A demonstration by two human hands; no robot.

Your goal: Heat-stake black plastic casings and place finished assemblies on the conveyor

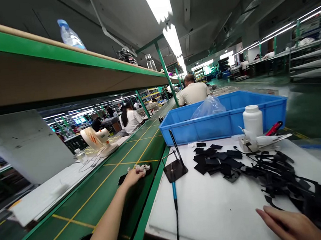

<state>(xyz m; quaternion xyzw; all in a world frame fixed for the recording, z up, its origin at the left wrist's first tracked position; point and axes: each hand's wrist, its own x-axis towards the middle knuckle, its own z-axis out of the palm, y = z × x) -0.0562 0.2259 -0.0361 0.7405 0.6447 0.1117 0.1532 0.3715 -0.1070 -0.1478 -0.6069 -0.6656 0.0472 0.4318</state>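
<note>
My left hand [133, 177] reaches over the green conveyor belt [99, 197], its fingers closed at a crumpled whitish item [142, 168]. Dark pieces lie on the belt beside and beneath that hand. At the lower right, my right hand [289, 224] hovers over or rests on the white table [216, 209], fingers extended and holding nothing visible. Just beyond it spreads a tangle of black strips [280, 172], with flat black pieces [210, 160] further left. A blue-handled soldering iron [174, 191] sits in a black stand [180, 171] near the table's left edge.
A blue bin [201, 129] holding a clear plastic bag stands at the table's back. Before it are a white bottle [253, 121] and a red-handled tool [274, 128]. A green-edged shelf [41, 48] overhangs the belt. A fan [98, 140] and seated people are beyond.
</note>
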